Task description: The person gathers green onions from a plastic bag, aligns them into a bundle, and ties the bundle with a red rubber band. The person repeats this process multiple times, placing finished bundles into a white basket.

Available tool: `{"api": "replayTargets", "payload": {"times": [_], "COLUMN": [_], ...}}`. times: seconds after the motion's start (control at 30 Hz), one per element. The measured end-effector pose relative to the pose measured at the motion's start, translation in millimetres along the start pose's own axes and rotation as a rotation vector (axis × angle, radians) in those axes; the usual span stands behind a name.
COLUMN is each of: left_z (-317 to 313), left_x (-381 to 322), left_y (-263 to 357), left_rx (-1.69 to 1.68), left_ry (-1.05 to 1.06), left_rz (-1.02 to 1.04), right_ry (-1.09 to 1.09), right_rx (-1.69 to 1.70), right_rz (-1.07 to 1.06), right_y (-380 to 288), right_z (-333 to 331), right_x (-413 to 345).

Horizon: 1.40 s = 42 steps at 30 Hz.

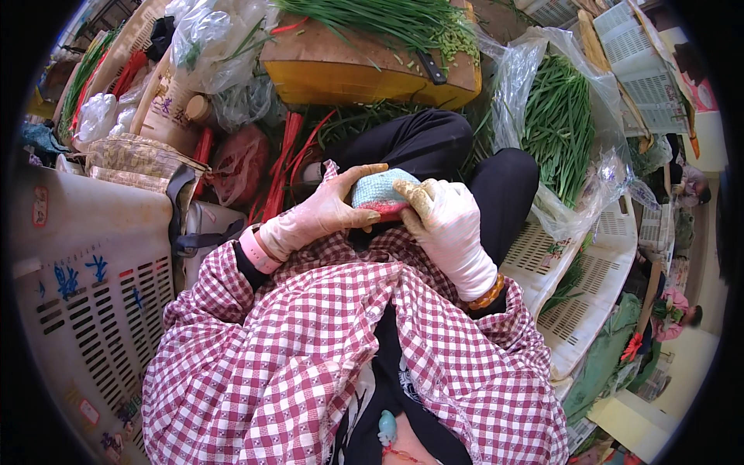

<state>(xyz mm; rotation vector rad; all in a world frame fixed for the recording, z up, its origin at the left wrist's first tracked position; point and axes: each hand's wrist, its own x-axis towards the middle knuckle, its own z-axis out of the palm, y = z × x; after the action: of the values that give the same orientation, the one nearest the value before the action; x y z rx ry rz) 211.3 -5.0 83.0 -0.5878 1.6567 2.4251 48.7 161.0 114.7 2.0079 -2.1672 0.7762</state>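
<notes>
Above my lap I hold a small knitted item [381,190], light blue with a red lower edge. Whether it is a pouch or a cover I cannot tell. My left hand [325,210], in a thin stained glove, wraps round its left side with the thumb at the lower edge. On the right side, the thumb and fingers of my right hand [444,224] grip it; that hand wears a white knit glove with dirty fingertips. Beyond my hands stands a yellow-sided block [372,81] with a brown top. Long green stalks [372,17] and a black-handled knife [430,67] lie on it.
A clear plastic bag [505,87] of green stalks [558,128] stands at the right by white crates [598,279]. A large white crate [104,279] is close on my left. Red ties [283,165] and a red bag [239,163] lie beyond my left hand. People sit far right.
</notes>
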Motion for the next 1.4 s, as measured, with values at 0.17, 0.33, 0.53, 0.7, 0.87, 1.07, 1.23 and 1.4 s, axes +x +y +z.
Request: {"api": "replayTargets", "payload": {"times": [0.17, 0.33, 0.53, 0.7, 0.87, 1.07, 1.23, 1.4], "left_z": [8.1, 11.3, 17.2, 6.1, 1.7, 0.5, -1.0, -0.9], "left_x": [8.2, -1.9, -0.5, 0.9, 0.5, -0.6, 0.5, 2.4], "left_y": [3.1, 10.7, 8.4, 4.5, 1.4, -0.2, -2.2, -6.6], "left_rx": [0.353, -0.048, 0.073, 0.075, 0.028, 0.034, 0.038, 0.022], "left_ry": [0.117, 0.100, 0.246, 0.173, 0.150, 0.149, 0.164, 0.200], "left_rz": [0.402, 0.124, 0.164, 0.149, 0.155, 0.202, 0.184, 0.194], "right_ry": [0.096, -0.005, -0.172, -0.024, 0.054, -0.018, -0.034, -0.050], "right_rx": [0.143, 0.449, 0.976, 0.709, 0.554, 0.685, 0.720, 0.738], "right_rz": [0.020, 0.241, 0.564, 0.477, 0.353, 0.436, 0.439, 0.454], "right_y": [10.1, 14.2, 6.9, 8.7, 8.9, 7.1, 4.9, 3.3], "right_z": [-0.8, -3.9, -2.6, -2.9, 2.0, 3.5, 4.5, 6.0], "right_x": [15.7, 27.8, 30.1, 35.4, 41.4, 38.8, 37.3, 38.1]}}
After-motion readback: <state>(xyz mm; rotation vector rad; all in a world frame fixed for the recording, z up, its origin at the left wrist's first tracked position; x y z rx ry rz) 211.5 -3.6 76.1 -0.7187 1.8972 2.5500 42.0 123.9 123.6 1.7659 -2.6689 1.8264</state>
